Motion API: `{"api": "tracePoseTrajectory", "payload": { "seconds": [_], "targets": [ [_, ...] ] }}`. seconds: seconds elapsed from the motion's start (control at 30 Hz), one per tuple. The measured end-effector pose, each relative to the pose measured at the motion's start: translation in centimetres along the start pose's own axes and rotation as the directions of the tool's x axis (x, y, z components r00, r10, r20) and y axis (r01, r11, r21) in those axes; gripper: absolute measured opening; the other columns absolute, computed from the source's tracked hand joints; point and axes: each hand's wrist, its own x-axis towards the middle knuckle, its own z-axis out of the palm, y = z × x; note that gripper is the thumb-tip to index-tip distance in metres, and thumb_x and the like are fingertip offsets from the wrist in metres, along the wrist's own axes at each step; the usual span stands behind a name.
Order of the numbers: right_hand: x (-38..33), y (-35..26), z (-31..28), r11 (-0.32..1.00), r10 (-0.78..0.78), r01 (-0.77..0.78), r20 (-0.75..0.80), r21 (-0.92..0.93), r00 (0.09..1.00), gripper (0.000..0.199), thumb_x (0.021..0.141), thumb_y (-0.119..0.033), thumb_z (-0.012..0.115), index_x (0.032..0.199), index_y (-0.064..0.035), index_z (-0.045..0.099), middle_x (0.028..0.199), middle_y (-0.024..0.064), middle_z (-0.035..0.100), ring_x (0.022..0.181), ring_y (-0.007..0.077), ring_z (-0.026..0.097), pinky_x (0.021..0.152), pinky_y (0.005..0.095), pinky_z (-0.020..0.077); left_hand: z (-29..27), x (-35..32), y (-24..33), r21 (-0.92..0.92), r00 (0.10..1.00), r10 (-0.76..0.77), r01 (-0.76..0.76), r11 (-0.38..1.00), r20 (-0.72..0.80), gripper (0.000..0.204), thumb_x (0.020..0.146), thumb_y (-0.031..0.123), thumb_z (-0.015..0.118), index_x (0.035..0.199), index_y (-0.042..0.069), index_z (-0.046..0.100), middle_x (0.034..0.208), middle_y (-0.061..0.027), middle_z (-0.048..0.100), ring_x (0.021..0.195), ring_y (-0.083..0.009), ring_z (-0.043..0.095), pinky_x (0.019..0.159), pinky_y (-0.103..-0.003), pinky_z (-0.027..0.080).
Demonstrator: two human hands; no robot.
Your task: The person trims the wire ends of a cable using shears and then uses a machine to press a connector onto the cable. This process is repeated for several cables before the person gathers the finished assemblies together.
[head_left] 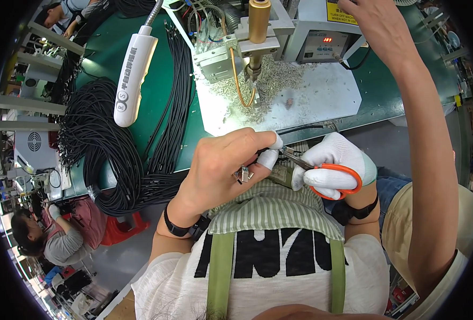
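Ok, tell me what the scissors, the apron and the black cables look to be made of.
Scissors: blades look like metal, grey and slightly shiny; smooth, solid-orange handles, probably plastic.
Apron: matte striped cloth, judging by its soft folds.
Cables: rubber or plastic outside, by the smooth black sheen and loose bends; which, I can't tell.

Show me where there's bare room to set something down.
The right end of the white board looks barest, right of the scattered clippings; a green tabletop patch shows left of the lamp, above the coiled black cables. Crowded: under the machine head, and before the board, where left hand, right hand and orange-handled scissors cluster.
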Motion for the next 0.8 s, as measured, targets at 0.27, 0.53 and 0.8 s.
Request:
{"api": "tracePoseTrajectory", "payload": {
  "seconds": [0.27, 0.53, 0.8],
  "targets": [
    [0.07, 0.05, 0.45, 0.999, 0.025, -0.024, -0.033, 0.048, 0.999, 0.025, 0.078, -0.013, 0.058, 0.080, 0.0103, 0.066, 0.047, 0.0049, 0.056, 0.040, 0.0090, 0.052, 0.041, 0.0212, 0.0391, -0.11, -0.24, -0.08, -0.020, 1.000, 0.008, -0.008, 1.000, -0.001, 0.044, 0.058, -0.009, 0.064, 0.101, 0.003, 0.063, 0.064, -0.0032, 0.052, 0.047, -0.0113, 0.044, 0.044, -0.022, 0.034],
    [-0.15, -0.02, 0.89, 0.993, 0.021, -0.015, -0.054, 0.119, 0.998, 0.024, 0.076, -0.011, 0.057, 0.079, 0.0116, 0.066, 0.048, 0.0057, 0.056, 0.041, 0.0102, 0.053, 0.042, 0.0217, 0.0403, 0.08, -0.54, -0.20, -0.019, 1.000, -0.001, 0.001, 1.000, -0.013, 0.043, 0.060, -0.010, 0.065, 0.101, 0.002, 0.063, 0.067, -0.0033, 0.056, 0.047, -0.0110, 0.045, 0.045, -0.021, 0.035],
    [-0.16, 0.32, 0.59, 0.989, -0.003, 0.009, -0.045, 0.148, 0.999, 0.025, 0.078, -0.012, 0.058, 0.079, 0.0120, 0.065, 0.049, 0.0070, 0.057, 0.042, 0.0112, 0.054, 0.042, 0.0224, 0.0416, -0.14, -0.16, -0.04, -0.008, 1.000, -0.004, 0.005, 1.000, 0.015, 0.041, 0.062, -0.010, 0.065, 0.101, 0.002, 0.063, 0.072, -0.0042, 0.061, 0.050, -0.0114, 0.049, 0.045, -0.020, 0.037]
  ]
}}
